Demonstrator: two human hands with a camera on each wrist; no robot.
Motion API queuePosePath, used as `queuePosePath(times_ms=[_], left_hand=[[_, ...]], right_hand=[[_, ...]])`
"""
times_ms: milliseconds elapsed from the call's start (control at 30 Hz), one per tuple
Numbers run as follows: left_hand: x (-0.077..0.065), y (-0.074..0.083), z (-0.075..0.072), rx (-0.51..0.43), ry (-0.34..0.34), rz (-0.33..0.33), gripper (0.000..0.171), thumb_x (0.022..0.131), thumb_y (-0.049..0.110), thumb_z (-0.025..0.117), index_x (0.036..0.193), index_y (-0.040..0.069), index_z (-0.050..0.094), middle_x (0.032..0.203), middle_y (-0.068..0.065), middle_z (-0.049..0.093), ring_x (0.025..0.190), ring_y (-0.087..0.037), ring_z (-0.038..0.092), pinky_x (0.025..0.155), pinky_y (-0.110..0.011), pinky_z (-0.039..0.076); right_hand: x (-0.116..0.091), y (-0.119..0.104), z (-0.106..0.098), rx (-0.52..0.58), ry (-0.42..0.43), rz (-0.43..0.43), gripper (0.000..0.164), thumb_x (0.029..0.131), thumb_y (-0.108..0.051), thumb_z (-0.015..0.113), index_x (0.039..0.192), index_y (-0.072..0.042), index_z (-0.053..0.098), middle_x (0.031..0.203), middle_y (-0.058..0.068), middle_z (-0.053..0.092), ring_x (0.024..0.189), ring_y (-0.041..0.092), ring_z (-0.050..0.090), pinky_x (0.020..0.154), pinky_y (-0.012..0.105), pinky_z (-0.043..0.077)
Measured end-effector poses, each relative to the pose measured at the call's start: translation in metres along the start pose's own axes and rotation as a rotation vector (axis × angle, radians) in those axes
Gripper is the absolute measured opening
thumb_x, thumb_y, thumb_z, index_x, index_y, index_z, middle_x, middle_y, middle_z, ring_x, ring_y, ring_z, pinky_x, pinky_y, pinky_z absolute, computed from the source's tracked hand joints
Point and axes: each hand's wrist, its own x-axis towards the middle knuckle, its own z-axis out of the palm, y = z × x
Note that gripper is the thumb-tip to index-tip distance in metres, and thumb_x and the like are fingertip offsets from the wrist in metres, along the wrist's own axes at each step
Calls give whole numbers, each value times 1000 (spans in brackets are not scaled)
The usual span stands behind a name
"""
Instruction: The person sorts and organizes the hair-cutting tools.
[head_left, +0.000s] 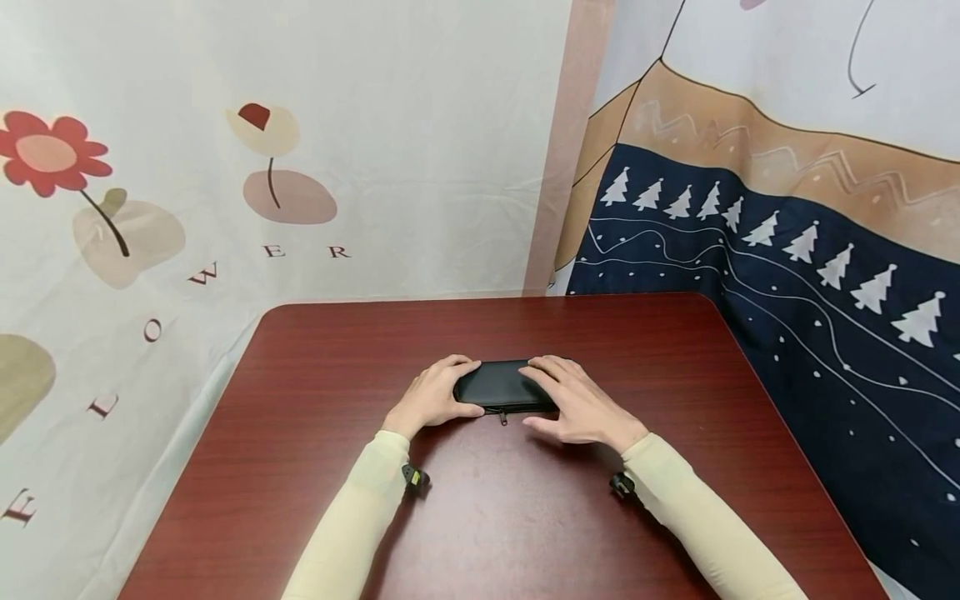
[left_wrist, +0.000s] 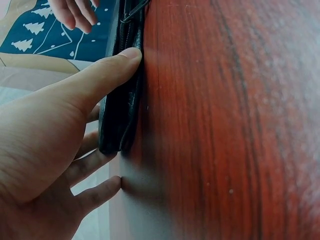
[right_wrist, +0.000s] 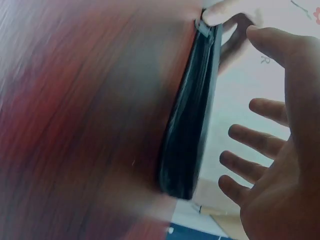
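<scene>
A flat black zippered case (head_left: 495, 386) lies on the table, its zipper side facing the person. My left hand (head_left: 431, 397) holds its left end, thumb on the front zipper edge and fingers at the far side; the left wrist view shows that thumb pressing beside the zipper (left_wrist: 125, 35). A small zipper pull (head_left: 503, 419) hangs from the front edge near the left thumb. Over the right end of the case is my right hand (head_left: 581, 404), its fingers spread and partly covering it. In the right wrist view those fingers (right_wrist: 257, 142) stand apart from the case.
The dark red wooden table (head_left: 300, 500) has rounded far corners. Behind it hangs a pale curtain (head_left: 435, 125) printed with flowers and letters. A navy and tan fabric (head_left: 825, 350) with white trees hangs along the right. Each wrist wears a small black camera (head_left: 415, 477).
</scene>
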Motion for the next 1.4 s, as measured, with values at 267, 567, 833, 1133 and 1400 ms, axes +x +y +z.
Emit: queuePosePath(times_ms=[267, 567, 833, 1133, 1400], left_hand=[[-1, 1, 0, 1, -3, -2, 89, 90, 47, 95, 166, 19, 58, 165, -8, 60, 150, -34, 62, 117, -60, 57], [-2, 2, -2, 5, -10, -5, 90, 88, 46, 96, 166, 20, 59, 164, -8, 62, 151, -34, 62, 117, -60, 57], [-1, 1, -2, 1, -4, 2, 88, 89, 45, 96, 165, 19, 60, 163, -7, 62, 150, -33, 63, 117, -60, 57], [-1, 2, -2, 3, 2, 7, 88, 88, 45, 96, 165, 19, 60, 162, -7, 63, 149, -33, 63, 116, -60, 58], [-3, 3, -2, -4, -4, 1, 89, 90, 45, 95, 166, 19, 58, 164, -6, 61, 151, -33, 61, 118, -60, 56]], right_hand=[[-7, 19, -7, -7, -84, 108, 99, 93, -60, 86, 173, -18, 45, 181, 19, 41, 169, 53, 36, 136, 75, 30], [-10, 33, -14, -9, -110, 166, 104, 90, -60, 89, 175, -21, 43, 180, 22, 41, 168, 55, 35, 135, 77, 29], [-10, 41, -12, 26, -116, 154, 96, 90, -58, 90, 170, -21, 51, 175, 20, 49, 164, 50, 44, 132, 75, 35], [-8, 40, -11, -8, -124, 142, 76, 97, -35, 90, 163, -13, 60, 172, 22, 52, 159, 47, 51, 131, 67, 43], [-7, 41, -12, 31, -123, 146, 73, 96, -29, 92, 160, -11, 62, 169, 24, 53, 156, 47, 53, 128, 68, 46]])
